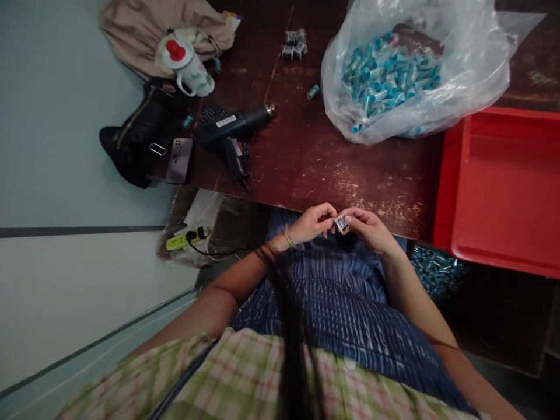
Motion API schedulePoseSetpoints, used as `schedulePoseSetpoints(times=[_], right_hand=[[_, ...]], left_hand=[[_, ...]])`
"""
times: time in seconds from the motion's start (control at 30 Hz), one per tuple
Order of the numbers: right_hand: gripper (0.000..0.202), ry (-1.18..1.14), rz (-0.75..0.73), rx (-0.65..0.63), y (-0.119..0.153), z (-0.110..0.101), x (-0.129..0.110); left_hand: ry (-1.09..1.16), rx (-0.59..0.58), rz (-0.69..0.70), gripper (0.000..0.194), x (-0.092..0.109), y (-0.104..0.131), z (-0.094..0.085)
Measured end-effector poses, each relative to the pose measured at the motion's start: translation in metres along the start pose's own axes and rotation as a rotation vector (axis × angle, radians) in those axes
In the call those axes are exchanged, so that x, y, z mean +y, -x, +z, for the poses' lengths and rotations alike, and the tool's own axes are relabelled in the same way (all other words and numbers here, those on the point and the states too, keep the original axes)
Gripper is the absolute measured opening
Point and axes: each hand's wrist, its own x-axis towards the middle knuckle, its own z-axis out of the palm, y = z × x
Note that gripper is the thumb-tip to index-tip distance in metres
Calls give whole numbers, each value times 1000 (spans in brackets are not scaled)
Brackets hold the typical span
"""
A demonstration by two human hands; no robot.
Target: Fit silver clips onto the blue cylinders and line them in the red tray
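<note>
Just off the table's front edge, both my hands meet over my lap at a small pale, squarish piece with a coloured middle [341, 222]; its exact kind is too small to make out. My right hand [367, 227] pinches it between thumb and fingers. From the other side, my left hand [315, 223] has its fingertips closed at the piece's edge. Something dark hangs just below the fingers. On the table lie a single blue-capped clear tube [312, 92] and a small cluster of greyish pieces [294, 45].
A clear plastic bag [476, 87] full of blue-ended tubes lies beside a red tray [503, 192]. Leftward are a heat gun [231, 128], a phone [179, 160], a black bag [140, 128] and a lidded mug [195, 76]. A power strip [184, 239] sits below the edge.
</note>
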Motion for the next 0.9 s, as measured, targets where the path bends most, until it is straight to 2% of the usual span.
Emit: schedulePoseSetpoints(times=[0.17,0.23,0.33,0.43,0.53,0.63,0.7,0.8,0.87,0.9], right_hand=[[40,87,-67,150,-7,7,4],[36,111,-111,213,-10,12,7],[32,157,-190,321,-16,12,12],[33,313,-241,421,-26,-1,16],[41,578,-192,376,-39,-23,16],[52,818,-178,303,-50,-41,11],[53,896,-178,277,-51,-49,7],[48,979,-183,322,-50,-68,3],[41,999,-195,412,-51,-90,3],[37,1011,-196,432,-53,-101,2]], left_hand=[[-173,319,80,9,-10,-1,6],[-220,408,107,9,-13,-2,8],[-276,446,118,12,-13,-3,10],[-334,432,143,12,-13,-3,6],[-295,444,142,10,-18,4,-8],[-138,523,112,16,-27,19,-43],[-56,654,99,21,-33,37,-81],[-115,1001,-3,22,-35,75,-155],[-322,1242,-177,22,-32,107,-202],[-436,1326,-265,23,-30,123,-221]])
